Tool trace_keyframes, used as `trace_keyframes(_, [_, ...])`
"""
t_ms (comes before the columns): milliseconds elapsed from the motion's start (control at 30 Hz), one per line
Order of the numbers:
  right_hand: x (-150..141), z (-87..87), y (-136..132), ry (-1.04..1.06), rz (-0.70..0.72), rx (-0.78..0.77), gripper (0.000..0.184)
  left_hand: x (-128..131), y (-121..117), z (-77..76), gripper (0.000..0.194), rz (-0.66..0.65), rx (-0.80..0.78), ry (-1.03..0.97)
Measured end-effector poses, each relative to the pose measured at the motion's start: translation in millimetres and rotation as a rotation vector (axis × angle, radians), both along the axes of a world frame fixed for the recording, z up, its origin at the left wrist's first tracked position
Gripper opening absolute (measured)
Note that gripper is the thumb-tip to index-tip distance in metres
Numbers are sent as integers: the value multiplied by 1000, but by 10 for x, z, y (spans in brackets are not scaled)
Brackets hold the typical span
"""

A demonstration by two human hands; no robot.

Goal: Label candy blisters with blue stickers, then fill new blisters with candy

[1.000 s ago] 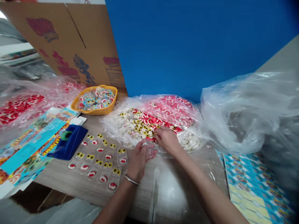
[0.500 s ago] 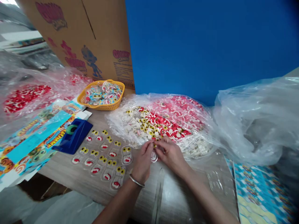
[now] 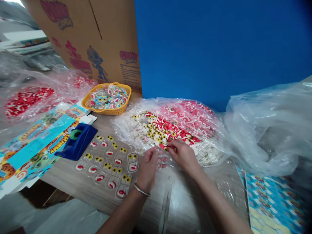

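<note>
My left hand (image 3: 151,165), with a bracelet at its wrist, is closed on a small clear plastic blister tray (image 3: 159,159). The fingers cover part of that tray. To its right, my right hand (image 3: 181,152) has its fingers pinched at the near edge of a candy pile (image 3: 168,128); what lies between the fingertips is too small to make out. Red-and-white mouth pieces and yellow-ringed eye pieces make up the pile, on an opened clear bag. Left of my hands lie several filled blister trays (image 3: 112,184), each with two eyes and a red mouth.
A yellow basket (image 3: 107,111) of packed candies stands at the back left, near a cardboard box (image 3: 117,29). A blue tape dispenser (image 3: 79,143) sits beside printed card (image 3: 31,146). Clear plastic bags (image 3: 265,126) and printed sheets (image 3: 270,201) lie at right. A blue panel (image 3: 207,48) rises behind.
My right hand has moved away from my left, rightward to the candy pile's edge. The clear tray now shows in my left hand alone. The camera view has shifted slightly.
</note>
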State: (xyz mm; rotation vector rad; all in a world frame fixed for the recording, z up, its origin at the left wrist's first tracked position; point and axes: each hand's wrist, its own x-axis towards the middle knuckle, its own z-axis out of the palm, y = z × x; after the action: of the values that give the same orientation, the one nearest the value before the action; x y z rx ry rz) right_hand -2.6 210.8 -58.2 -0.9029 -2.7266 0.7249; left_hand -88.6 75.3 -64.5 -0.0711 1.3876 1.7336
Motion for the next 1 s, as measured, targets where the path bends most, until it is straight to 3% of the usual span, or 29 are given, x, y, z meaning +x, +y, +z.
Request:
trace_keyframes(133, [-126, 29, -114, -109, 36, 95, 12, 5, 4, -47, 39, -21, 1, 26])
trace_keyframes(400, [-56, -89, -50, 15, 41, 5, 7, 1, 6, -91, 40, -32, -1, 44])
trace_keyframes(667, [-171, 76, -134, -242, 39, 114, 16, 24, 22, -194, 38, -40, -16, 122])
trace_keyframes(733, [-153, 94, -114, -195, 11, 70, 17, 17, 15, -181, 37, -32, -13, 96])
trace_keyframes(900, [-6, 77, -123, 228, 47, -227, 12, 2, -5, -109, 32, 7, 24, 9])
trace_keyframes(1000, [20, 52, -228, 275, 91, -352, 14, 31, -5, -98, 32, -5, 56, 53])
